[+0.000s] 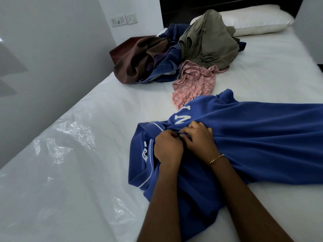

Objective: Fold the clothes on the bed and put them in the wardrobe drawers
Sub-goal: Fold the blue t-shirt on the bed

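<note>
While both hands, left (168, 147) and right (199, 138), pinch the blue shirt (253, 137), its right side runs off-frame.

The blue shirt (253, 137) shows white letters "IN"; its neck label is unreadable.

My bed (87, 154), in a white sheet, carries a blue shirt (253, 137) near me, pink floral shorts (192, 84) just beyond, a heap of clothes (174, 53) and a pillow (258, 21).
</note>
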Available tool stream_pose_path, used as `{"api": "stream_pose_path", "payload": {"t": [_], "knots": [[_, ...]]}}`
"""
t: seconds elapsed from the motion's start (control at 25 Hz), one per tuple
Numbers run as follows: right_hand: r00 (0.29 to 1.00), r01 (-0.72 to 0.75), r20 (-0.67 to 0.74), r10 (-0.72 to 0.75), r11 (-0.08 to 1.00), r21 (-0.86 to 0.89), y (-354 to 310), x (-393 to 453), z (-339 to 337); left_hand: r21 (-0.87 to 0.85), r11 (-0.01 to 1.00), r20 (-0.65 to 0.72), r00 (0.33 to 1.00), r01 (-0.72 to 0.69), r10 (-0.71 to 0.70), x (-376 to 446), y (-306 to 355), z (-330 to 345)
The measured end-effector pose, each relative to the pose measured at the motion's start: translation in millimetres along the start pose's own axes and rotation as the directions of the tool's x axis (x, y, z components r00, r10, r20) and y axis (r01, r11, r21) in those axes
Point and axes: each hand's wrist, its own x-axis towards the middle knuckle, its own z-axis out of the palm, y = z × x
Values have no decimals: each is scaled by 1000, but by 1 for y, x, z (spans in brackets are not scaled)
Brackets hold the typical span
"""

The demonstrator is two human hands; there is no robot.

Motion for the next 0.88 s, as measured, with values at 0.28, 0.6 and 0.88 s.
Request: {"api": "stream_pose_path", "payload": {"t": [0.28,0.6,0.88], "knots": [[954,174,-297,-44,887,428,4,4,2,-657,702,177,961,276,-212,-3,12,-8],[908,333,-390,-152,826,454,7,1,-2,-849,239,391,864,472,-318,-3,18,-10],[891,356,-442,-103,764,538,12,3,2,-874,175,374,857,453,-355,5,15,-5]]}}
